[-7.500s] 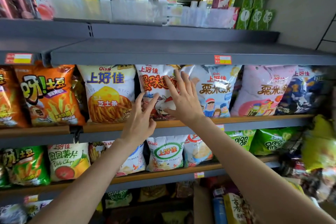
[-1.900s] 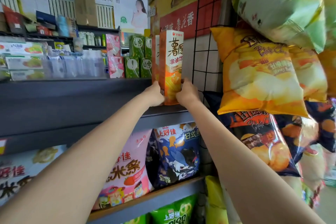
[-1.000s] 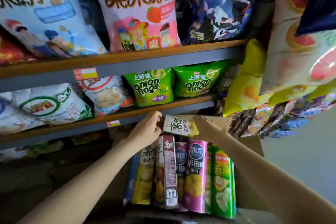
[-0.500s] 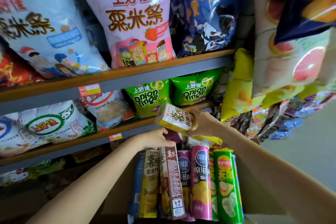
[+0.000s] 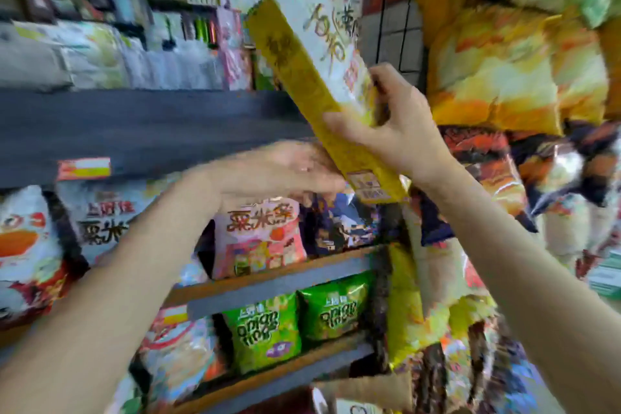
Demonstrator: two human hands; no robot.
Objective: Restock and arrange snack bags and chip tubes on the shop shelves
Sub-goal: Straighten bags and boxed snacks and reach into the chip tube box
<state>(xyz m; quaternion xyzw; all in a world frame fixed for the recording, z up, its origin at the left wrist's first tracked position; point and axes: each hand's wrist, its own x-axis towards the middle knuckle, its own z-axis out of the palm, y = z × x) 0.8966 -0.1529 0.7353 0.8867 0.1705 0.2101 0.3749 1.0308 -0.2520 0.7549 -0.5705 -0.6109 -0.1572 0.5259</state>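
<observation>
My right hand [image 5: 396, 131] grips a long yellow and white chip box [image 5: 319, 77] around its lower half. The box is tilted, its top leaning up and left in front of the grey top shelf [image 5: 134, 131]. My left hand [image 5: 285, 168] is blurred, with fingers stretched out against the box's lower left edge. Pink and blue snack bags [image 5: 258, 239] stand on the shelf below, and green onion ring bags [image 5: 262, 329] one shelf lower.
Large orange and yellow chip bags [image 5: 504, 70] hang on a wire rack at the right, close to my right arm. Small packets and cartons [image 5: 117, 54] crowd the top shelf at the back left. A cardboard box edge [image 5: 366, 390] shows at the bottom.
The chip box has been lifted out of the carton on the floor up to the top shelf's height. The view swung upward with it. Both hands rose.
</observation>
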